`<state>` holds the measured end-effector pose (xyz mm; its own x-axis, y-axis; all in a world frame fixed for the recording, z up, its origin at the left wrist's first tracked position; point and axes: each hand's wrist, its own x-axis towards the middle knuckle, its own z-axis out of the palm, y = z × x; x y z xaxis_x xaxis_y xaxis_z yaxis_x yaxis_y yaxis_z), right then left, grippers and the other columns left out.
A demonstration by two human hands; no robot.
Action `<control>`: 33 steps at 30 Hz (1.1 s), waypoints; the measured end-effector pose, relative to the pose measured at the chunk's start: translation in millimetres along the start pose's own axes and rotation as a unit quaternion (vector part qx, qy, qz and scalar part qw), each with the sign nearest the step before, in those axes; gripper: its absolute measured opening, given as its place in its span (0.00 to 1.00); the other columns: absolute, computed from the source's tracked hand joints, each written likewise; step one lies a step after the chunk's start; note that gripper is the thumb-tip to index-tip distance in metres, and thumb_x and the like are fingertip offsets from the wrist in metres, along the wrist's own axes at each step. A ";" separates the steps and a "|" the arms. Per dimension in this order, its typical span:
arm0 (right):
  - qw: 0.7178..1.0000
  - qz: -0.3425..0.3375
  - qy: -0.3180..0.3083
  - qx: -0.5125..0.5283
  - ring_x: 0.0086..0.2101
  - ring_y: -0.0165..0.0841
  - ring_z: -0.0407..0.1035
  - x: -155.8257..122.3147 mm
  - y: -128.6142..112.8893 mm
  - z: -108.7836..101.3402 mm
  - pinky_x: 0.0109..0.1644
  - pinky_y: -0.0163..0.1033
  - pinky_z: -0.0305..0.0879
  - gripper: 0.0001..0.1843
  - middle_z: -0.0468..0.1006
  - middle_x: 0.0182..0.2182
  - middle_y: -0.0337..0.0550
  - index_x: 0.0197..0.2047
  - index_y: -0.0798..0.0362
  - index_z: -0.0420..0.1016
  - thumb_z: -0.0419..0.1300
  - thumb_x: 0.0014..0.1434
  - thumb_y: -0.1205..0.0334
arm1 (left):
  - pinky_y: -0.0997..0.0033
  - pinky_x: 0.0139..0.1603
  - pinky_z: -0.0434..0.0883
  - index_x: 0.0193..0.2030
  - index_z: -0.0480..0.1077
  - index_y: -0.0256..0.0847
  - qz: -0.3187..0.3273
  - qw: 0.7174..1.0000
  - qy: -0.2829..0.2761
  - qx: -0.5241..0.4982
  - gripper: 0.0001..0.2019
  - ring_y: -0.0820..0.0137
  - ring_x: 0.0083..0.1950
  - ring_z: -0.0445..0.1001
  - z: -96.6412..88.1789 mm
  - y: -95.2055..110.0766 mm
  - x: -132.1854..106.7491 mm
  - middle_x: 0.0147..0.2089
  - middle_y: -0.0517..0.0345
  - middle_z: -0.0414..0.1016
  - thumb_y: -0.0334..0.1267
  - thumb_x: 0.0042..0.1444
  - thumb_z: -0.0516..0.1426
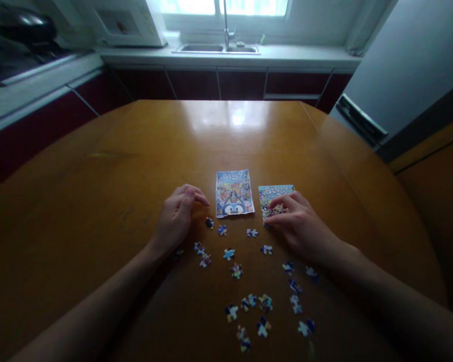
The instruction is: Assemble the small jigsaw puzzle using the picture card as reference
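My left hand (176, 213) rests on its side on the wooden table, fingers loosely stretched toward the right, and nothing shows in it. A dark jigsaw piece (209, 222) lies just beyond its fingertips. My right hand (296, 218) reaches over a jigsaw puzzle (275, 190) with a blue top edge, thumb and forefinger apart on its lower part. That hand hides the puzzle's lower right. Between the hands lies a creased picture sheet (234, 193) with similar art. Loose jigsaw pieces, such as a light blue one (228, 254) and a white-blue one (252, 233), lie nearer to me.
More loose pieces (262, 327) are scattered along the near side of the large brown table (154, 146). Past its far edge stand a counter with a sink (202, 49) and tap. A fridge (411, 65) is at the right, a dark wok (20, 25) at the left.
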<state>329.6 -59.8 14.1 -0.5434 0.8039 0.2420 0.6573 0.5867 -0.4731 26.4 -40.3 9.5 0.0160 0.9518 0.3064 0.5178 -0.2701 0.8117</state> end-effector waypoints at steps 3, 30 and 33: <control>1.000 0.002 -0.004 -0.001 0.49 0.44 0.64 -0.4 1.5 -0.2 0.53 0.55 0.66 0.18 0.76 0.49 0.46 0.42 0.42 0.84 0.57 0.62 0.72 | 0.59 0.53 0.68 0.27 0.75 0.43 0.000 1.000 0.000 0.007 0.24 0.63 0.43 0.72 0.0 -0.7 -0.2 0.38 0.53 0.75 0.47 0.69 0.45; 0.993 0.054 0.102 0.037 0.48 0.42 0.65 1.6 3.7 -5.3 0.53 0.54 0.67 0.21 0.76 0.46 0.46 0.35 0.46 0.84 0.55 0.56 0.79 | 0.59 0.53 0.69 0.28 0.76 0.42 -0.015 1.000 -0.005 -0.002 0.25 0.63 0.44 0.72 0.0 -1.0 -0.6 0.38 0.52 0.75 0.47 0.69 0.45; 0.994 0.050 0.086 0.034 0.49 0.43 0.64 1.3 3.2 -4.7 0.53 0.55 0.67 0.20 0.76 0.46 0.46 0.32 0.45 0.84 0.55 0.56 0.78 | 0.59 0.54 0.68 0.28 0.76 0.41 -0.017 1.000 -0.008 -0.007 0.25 0.63 0.44 0.72 0.0 -0.8 -0.8 0.39 0.52 0.74 0.47 0.69 0.45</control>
<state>333.5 -56.4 16.8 -0.3765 0.8659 0.3293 0.6634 0.5001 -0.5566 26.0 -40.8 8.6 0.0113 0.9627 0.2705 0.5060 -0.2388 0.8288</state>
